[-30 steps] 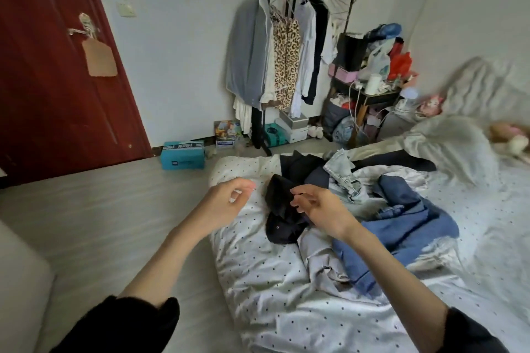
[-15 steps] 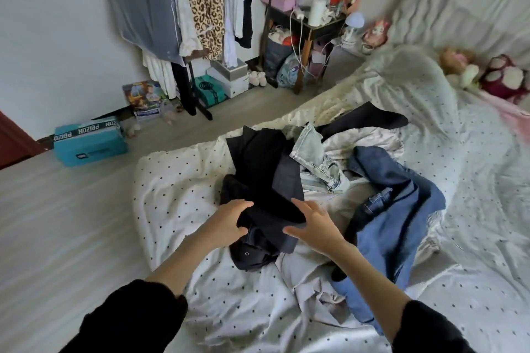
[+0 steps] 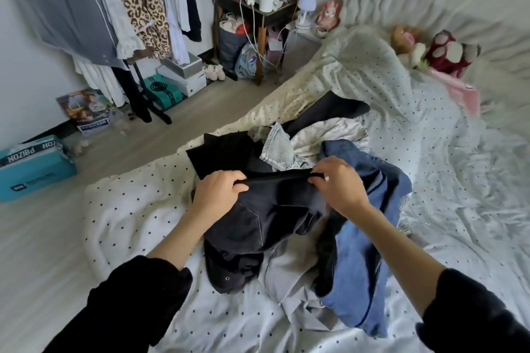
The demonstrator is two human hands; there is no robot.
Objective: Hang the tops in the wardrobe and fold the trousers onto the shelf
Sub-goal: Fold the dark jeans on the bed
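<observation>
- The left hand (image 3: 216, 196) has its fingers curled over the upper edge of a dark garment (image 3: 269, 212), gripping the cloth at the left end of that edge.
- The right hand (image 3: 337, 185) pinches the same edge at its right end, thumb and fingers closed on the fabric, so the edge runs taut between the two hands.
- The dark garment sits near the middle of the view, on the clothes pile; its lower part hangs crumpled toward 6 o'clock, showing pale stitching and a metal eyelet.
- At 3 o'clock of it, touching, lies a blue denim garment (image 3: 370, 261), and a grey cloth (image 3: 289, 281) spreads under both at 6 o'clock.
- At 12 o'clock of the hands lie a pale washed denim piece (image 3: 279, 146) and another black garment (image 3: 223, 152).
- All of this rests on a bed with a white dotted sheet (image 3: 137, 218).
- At 11 o'clock, across the floor, a clothes rack (image 3: 137, 8) carries hung tops, among them a leopard-print one.
- A teal box (image 3: 34, 169) stands on the floor at 9 o'clock.
</observation>
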